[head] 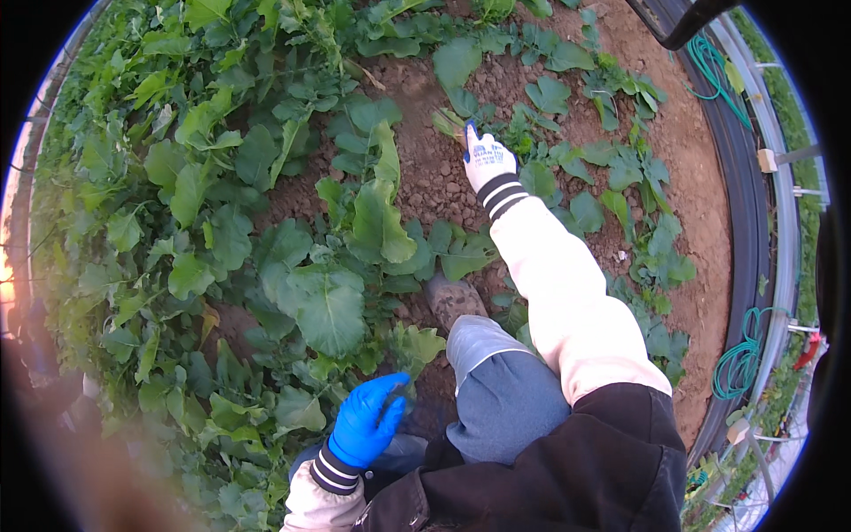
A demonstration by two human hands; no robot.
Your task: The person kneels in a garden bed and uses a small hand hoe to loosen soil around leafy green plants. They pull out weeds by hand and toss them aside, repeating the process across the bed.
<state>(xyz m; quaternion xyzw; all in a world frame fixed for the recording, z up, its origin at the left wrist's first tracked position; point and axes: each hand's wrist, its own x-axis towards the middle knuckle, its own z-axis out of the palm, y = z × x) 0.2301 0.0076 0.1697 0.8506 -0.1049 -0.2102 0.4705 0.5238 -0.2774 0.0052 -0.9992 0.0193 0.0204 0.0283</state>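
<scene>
My left hand, in a blue glove, is low in the view near my knee. Its thumb and fingers are apart, and I see nothing between them. A slightly blurred green leaf stands just beyond its fingertips. Stretched out ahead is my right hand, in a white work glove with blue fingertips and printed writing. A small leafy stem meets its index finger and thumb; whether they grip it is hidden. Crumbly brown soil lies beneath and beside that hand.
Dense broad-leaved green plants fill the left side. A large leaf spreads before my boot. More leafy plants grow at right. Black plastic sheeting, a metal rail and coiled green cord line the bed's right edge.
</scene>
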